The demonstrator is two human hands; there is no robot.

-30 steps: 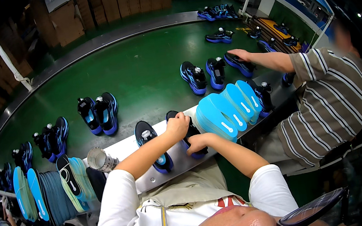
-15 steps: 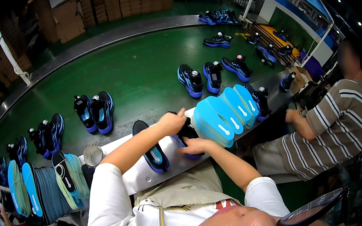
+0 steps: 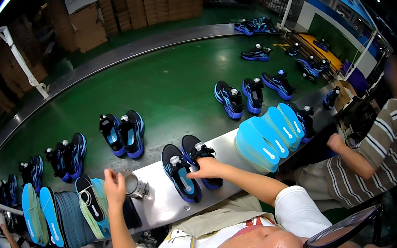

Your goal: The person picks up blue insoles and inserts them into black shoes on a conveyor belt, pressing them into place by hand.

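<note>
A pair of black, blue and purple sneakers stands on the metal bench in front of me: a left sneaker (image 3: 181, 173) with a light blue insole showing, and a right sneaker (image 3: 194, 147) beside it. My right hand (image 3: 209, 167) is closed over the collar of the right sneaker, its thumb reaching toward the opening of the left one. To the left, my left hand (image 3: 114, 186) is raised beside a metal cup (image 3: 138, 187), which leans over. Its fingers are pressed together; anything between them is too small to make out.
Blue insoles (image 3: 262, 138) lie in fanned stacks at right, with tied insole bundles (image 3: 61, 215) at left. Across the green table (image 3: 170, 93) stand several more sneakers (image 3: 133, 134). A co-worker in a striped shirt (image 3: 375, 152) is close on the right. Cardboard boxes (image 3: 120, 9) rise behind.
My left hand has gone from the sneakers to the metal cup, which now leans. My right hand stays at the pair, whose sneakers now stand closer together. The whole view has shifted.
</note>
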